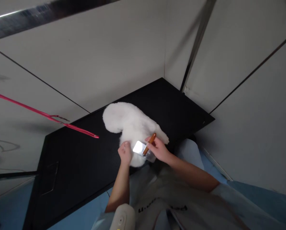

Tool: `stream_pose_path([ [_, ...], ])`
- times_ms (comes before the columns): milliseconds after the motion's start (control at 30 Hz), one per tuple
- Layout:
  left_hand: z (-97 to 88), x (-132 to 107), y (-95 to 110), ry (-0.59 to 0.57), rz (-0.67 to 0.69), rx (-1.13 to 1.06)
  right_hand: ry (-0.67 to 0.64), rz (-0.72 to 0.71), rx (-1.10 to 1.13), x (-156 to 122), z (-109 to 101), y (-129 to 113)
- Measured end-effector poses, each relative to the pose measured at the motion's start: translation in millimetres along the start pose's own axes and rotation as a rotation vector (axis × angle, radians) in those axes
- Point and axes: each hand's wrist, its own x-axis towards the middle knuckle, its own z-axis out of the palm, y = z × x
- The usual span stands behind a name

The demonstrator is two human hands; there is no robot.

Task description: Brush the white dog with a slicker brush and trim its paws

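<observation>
A white fluffy animal, seemingly a dog, lies on a black grooming table. Its face does not show, and I cannot tell its features through the fur. My right hand is wrapped round the brown wooden handle of a slicker brush. The brush's shiny flat head rests against the near part of the coat and glares brightly; its pins are hidden. To the left of the brush, my left hand is closed at the fur's edge, thumb on top, seemingly gripping the coat.
A pink strap with a metal clip hangs over the table's left side. Pale wall panels stand behind and to the right. A metal bar crosses the upper left. Blue floor shows below the table.
</observation>
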Motion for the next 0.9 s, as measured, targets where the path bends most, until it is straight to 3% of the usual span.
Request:
stream_pose_path([
  [33, -1.1, 1, 1, -0.032, -0.008, -0.011, 0.031, 0.014, -0.003, 0, 1, 0],
  [133, -6.0, 7, 2, -0.136, -0.028, -0.061, 0.338, -0.076, -0.042, 3, 3, -2],
  [167, -7.6, 9, 2, -0.164, -0.034, -0.083, 0.354, -0.115, -0.048, 3, 3, -3],
  [300, -10.0, 15, 2, -0.207, -0.044, -0.12, -0.022, -0.055, -0.034, 0, 9, -2],
  [333, -9.9, 16, 3, -0.212, -0.047, -0.112, -0.02, -0.024, -0.033, 1, 8, -1],
  [467, -9.1, 15, 5, -0.224, -0.069, -0.077, 0.355, -0.126, -0.041, 4, 3, 1],
  [500, -8.6, 14, 5, -0.217, -0.071, -0.067, 0.335, -0.163, -0.044, 2, 3, 0],
  [600, -5.9, 12, 6, -0.195, -0.051, -0.057, 0.011, -0.128, -0.066, -4, 7, 1],
  [633, -4.8, 12, 6, -0.189, -0.042, -0.058, -0.041, -0.097, -0.077, -4, 9, 2],
  [700, -2.9, 10, 7, -0.182, -0.031, -0.053, 0.055, -0.099, -0.095, -3, 10, 4],
  [767, -1.7, 9, 8, -0.163, -0.031, -0.032, 0.248, -0.198, -0.107, -1, 10, 4],
  [800, -1.6, 8, 8, -0.154, -0.033, -0.024, 0.282, -0.246, -0.111, -1, 9, 4],
  [833, -1.7, 8, 7, -0.151, -0.036, -0.021, 0.253, -0.269, -0.113, -2, 9, 4],
  [900, -2.2, 8, 4, -0.138, -0.044, -0.04, 0.072, -0.214, -0.109, -5, 9, 2],
])
